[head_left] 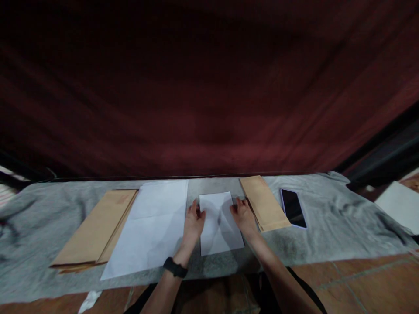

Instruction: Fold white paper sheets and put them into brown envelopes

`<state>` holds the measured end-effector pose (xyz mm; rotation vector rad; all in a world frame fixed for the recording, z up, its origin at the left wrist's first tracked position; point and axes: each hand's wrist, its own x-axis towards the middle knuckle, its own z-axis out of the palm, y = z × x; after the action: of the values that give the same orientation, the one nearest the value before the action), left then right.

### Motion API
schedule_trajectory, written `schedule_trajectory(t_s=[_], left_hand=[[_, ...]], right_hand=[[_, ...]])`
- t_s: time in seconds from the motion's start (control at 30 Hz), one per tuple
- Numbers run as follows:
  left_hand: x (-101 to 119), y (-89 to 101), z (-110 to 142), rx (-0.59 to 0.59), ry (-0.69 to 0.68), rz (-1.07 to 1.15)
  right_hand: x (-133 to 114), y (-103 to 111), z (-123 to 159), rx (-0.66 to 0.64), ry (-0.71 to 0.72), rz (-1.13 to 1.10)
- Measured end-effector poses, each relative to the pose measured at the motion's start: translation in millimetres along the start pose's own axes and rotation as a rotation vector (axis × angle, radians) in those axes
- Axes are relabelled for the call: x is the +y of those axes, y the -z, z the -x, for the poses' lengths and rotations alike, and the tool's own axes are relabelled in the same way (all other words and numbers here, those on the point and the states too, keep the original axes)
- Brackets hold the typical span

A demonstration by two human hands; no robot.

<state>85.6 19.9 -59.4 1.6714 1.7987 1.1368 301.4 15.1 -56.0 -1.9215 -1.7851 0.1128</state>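
A small white sheet of paper (218, 224) lies flat on the grey cloth between my two hands. My left hand (194, 220) rests at its left edge, the thumb reaching toward the sheet and the fingers bent but apart. At the right edge, my right hand (242, 213) has its fingertips at the sheet's border, loosely curled and apart. Neither hand visibly grips the paper. Left of my left hand lies a stack of larger white paper (152, 222). Beside my right hand lie narrow brown envelopes (265, 203).
Large brown envelopes (94, 231) lie at the left on the grey cloth (330, 218). A phone (293, 208) in a purple case lies right of the narrow envelopes. A dark red curtain (209, 109) hangs behind. Tiled floor (369, 281) shows in front, with a white scrap (90, 301).
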Motion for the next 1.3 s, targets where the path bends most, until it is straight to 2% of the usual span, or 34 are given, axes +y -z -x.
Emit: schedule_trajectory(t_s=[0.07, 0.13, 0.23, 0.33, 0.47, 0.53, 0.63, 0.77, 0.83, 0.9, 1.0, 1.1, 1.2, 1.3], left_hand=[[0, 0.0, -3, -0.037, 0.092, 0.135], [3, 0.3, -4, -0.069, 0.145, 0.260], [15, 4.4, -6, -0.102, 0.146, 0.398], [35, 17.7, -7, -0.017, 0.100, 0.443], [60, 42.1, -4, 0.126, -0.010, 0.457], [69, 51.3, 0, 0.132, -0.079, 0.486], [74, 62.3, 7, 0.112, -0.267, 0.482], [74, 77.2, 14, 0.155, -0.523, 0.311], [73, 82.0, 18, 0.160, -0.585, 0.244], [70, 83.1, 20, 0.140, -0.586, 0.196], [61, 80.3, 23, 0.007, -0.606, 0.105], [45, 77.9, 27, -0.260, -0.661, -0.028], [28, 76.9, 35, -0.485, -0.608, -0.173], [19, 74.5, 44, -0.640, -0.536, -0.247]], right_hand=[[-1, 0, -2, -0.040, -0.059, -0.037], [-1, 2, -5, -0.080, -0.114, -0.166], [-1, 5, -12, -0.130, -0.144, -0.403], [-4, 12, -18, -0.160, -0.118, -0.545], [-9, 32, -22, -0.144, -0.096, -0.951], [-11, 43, -23, -0.101, -0.070, -1.077], [-12, 62, -24, -0.046, 0.013, -1.220], [-10, 85, -21, -0.013, 0.036, -1.305], [-9, 92, -18, 0.008, 0.065, -1.293], [-9, 90, -15, -0.002, 0.082, -1.286], [-8, 76, -9, -0.070, 0.101, -1.227], [1, 57, 1, -0.152, 0.192, -1.049], [15, 48, 16, -0.273, 0.351, -0.767], [25, 49, 34, -0.382, 0.551, -0.442]])
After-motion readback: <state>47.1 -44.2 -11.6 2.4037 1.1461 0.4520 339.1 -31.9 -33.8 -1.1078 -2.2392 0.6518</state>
